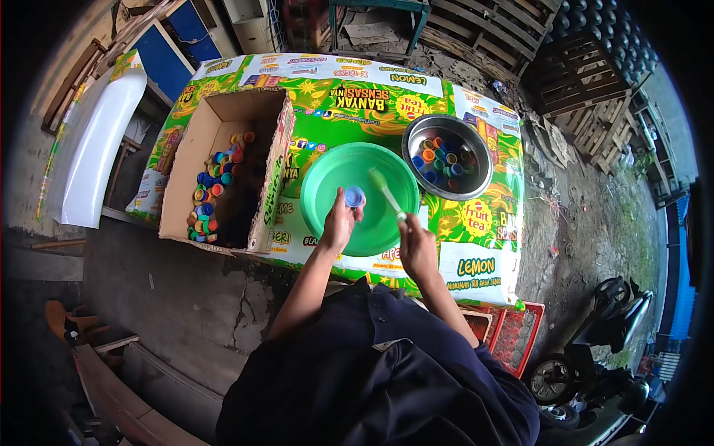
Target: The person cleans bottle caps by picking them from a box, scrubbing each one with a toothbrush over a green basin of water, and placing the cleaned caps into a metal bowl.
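Observation:
A blue bottle cap (354, 197) is pinched between the fingers of my left hand (340, 223), over the green basin (327, 167). My right hand (416, 245) is closed round the handle of a small brush (385, 189), whose pale green bristle end points up and left above the basin, apart from the cap. To the left, a cardboard box (195, 141) holds many coloured caps (216, 189). Behind and to the right of the basin, a metal bowl (476, 134) holds more caps (440, 157).
A green and yellow printed cover lies over the table (476, 279). Red crates (517, 338) stand by its near right corner. Wooden pallets (580, 74) are at the back right, and a motorbike (587, 357) is at the lower right. A wooden bench (123, 394) is at the lower left.

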